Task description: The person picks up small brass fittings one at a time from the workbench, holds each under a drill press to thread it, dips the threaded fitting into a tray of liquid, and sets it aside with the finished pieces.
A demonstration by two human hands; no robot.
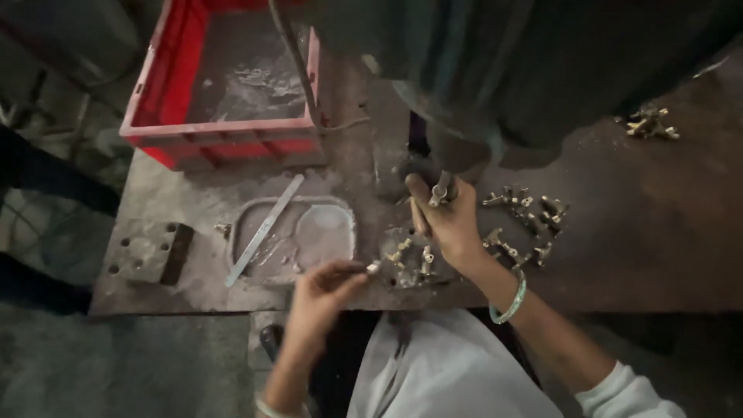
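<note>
Brass fitting in right hand: the right hand, just right of frame centre, is closed around a small brass fitting and holds it up under the dark machine head that fills the upper right of the frame.
Fitting's axis: its long axis runs roughly up and down the frame, upper end pointing toward the machine; finer detail is blurred.
Left hand: the left hand, lower centre, is pinched shut on a small pale piece at its fingertips, pointing right toward the middle of the bench; what kind of piece it is cannot be told.
Pieces at the work spot: a small cluster of brass fittings lies just below the right hand, between the two hands.
Pieces to the right: a loose scatter of fittings lies right of the right wrist, and a separate small heap sits at the upper right edge.
Progress, as a judgement: one fitting is at the machine and many lie loose on the bench; which are finished cannot be told from their look.
Red crate: the red crate at upper left holds no fittings that can be seen.
Tray: a shallow metal tray left of centre has a flat metal strip lying across it diagonally.
Block: a drilled metal block rests at the left edge of the bench.
</note>
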